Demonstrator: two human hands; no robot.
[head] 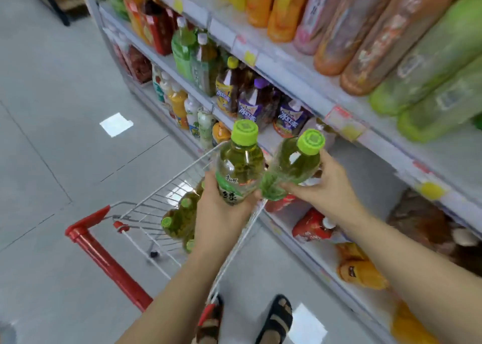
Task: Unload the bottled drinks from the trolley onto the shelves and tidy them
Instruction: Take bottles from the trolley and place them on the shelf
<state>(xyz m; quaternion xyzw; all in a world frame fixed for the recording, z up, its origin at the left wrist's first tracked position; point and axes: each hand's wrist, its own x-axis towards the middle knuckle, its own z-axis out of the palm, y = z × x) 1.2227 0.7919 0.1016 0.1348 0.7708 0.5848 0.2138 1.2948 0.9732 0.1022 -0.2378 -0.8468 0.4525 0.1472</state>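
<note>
Green tea bottle [238, 171], label "绿", gripped in our left hand [221, 210]; second bottle [292, 166] clasped in right hand [328, 184]; grey tiled floor [52, 82], shop shelves [287, 68], wire trolley [146, 210].

Clear glossy plastic bottles [238, 168], bare wire-metal trolley [167, 200], glossy red plastic handle [104, 257], smooth floor [52, 82].

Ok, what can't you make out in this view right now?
Head view:
- Count of trolley bottles: hidden by left hand and forearm.
- Label on bottle in right hand: blurred, partly under the grip.
- Shelf price tags: motion-blurred, unreadable.
- Tops of top-shelf bottles: cut off by upper edge.
</note>
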